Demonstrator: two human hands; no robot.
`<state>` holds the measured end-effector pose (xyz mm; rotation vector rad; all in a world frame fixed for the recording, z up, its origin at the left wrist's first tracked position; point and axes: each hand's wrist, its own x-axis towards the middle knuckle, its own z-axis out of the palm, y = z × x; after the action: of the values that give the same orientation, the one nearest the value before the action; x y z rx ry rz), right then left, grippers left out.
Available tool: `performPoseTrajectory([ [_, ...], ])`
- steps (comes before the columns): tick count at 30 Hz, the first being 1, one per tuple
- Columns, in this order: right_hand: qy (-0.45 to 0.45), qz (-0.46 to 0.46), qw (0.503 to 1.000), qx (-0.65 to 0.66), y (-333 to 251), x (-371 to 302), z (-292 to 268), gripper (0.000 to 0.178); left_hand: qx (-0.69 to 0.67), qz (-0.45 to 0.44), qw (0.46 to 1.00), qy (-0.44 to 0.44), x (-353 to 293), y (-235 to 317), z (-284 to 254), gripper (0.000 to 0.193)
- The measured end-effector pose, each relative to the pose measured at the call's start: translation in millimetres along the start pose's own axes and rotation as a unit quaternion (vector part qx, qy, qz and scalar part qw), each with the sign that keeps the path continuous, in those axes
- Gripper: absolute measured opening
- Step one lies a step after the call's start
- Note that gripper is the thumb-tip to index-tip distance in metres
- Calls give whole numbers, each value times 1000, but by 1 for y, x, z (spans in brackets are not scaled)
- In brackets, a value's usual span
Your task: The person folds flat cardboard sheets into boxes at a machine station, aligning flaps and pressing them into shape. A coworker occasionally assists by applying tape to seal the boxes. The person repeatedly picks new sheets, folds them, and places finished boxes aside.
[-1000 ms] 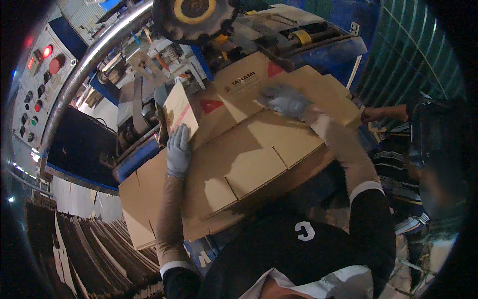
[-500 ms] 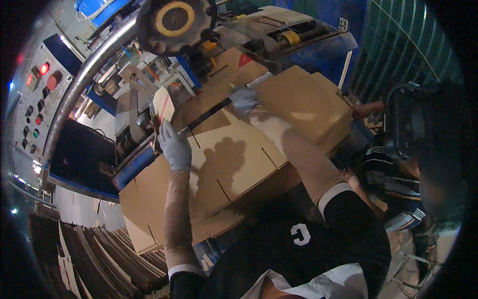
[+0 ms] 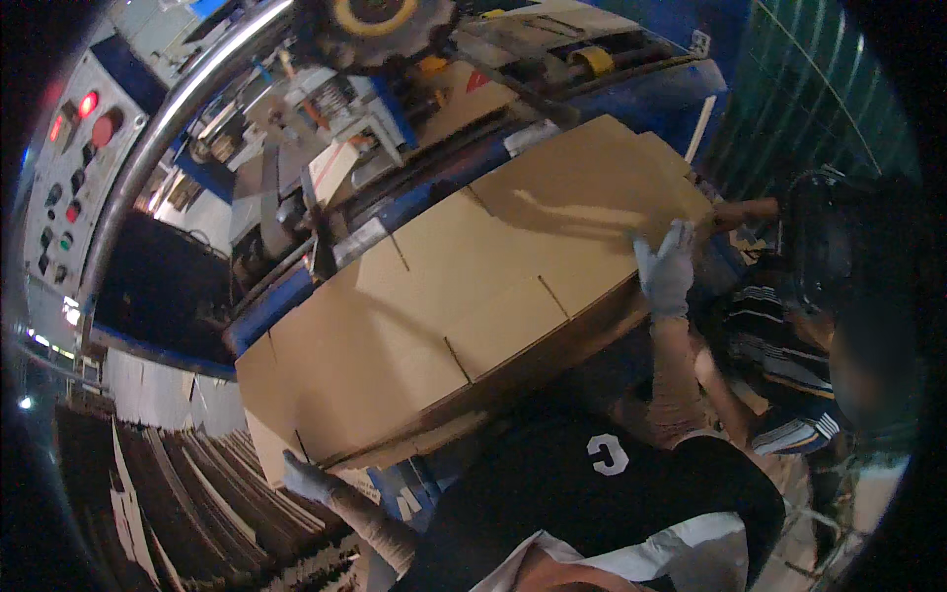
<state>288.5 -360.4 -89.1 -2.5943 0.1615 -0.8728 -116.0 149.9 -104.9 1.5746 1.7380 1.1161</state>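
Observation:
A stack of flat brown cardboard sheets (image 3: 414, 296) with slots cut in its edges lies slantwise before me. My left hand (image 3: 311, 478), in a grey glove, is at the near left corner of the stack, its fingers closed on the edge of the cardboard sheet. Toward the right end, my gloved right hand (image 3: 667, 268) touches the near edge with fingers and thumb apart. Beyond the stack stands a blue machine with a dark toothed wheel (image 3: 380, 30). A printed cardboard sheet (image 3: 473, 97) lies inside it.
A control panel (image 3: 79, 178) with buttons and a red light stands left, behind a curved metal pipe (image 3: 158, 138). Many cardboard sheets (image 3: 197, 483) stand on edge at lower left. To the right is another person in a striped top (image 3: 774, 335), one hand by the stack.
Both hands have left the machine side: the left came back to the near left corner, the right moved to the stack's right end. The printed sheet has slid farther into the machine.

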Motion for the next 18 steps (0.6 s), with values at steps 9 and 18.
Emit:
performPoseTrajectory([
  [9, -79, -45, 996, 21, 2, 23, -14, 57, -259, -28, 965, 3, -8, 74, -37, 75],
  [18, 149, 149, 770, 602, -57, 36, -42, 60, -485, -82, 845, -209, 81, 46, -61, 49],
])
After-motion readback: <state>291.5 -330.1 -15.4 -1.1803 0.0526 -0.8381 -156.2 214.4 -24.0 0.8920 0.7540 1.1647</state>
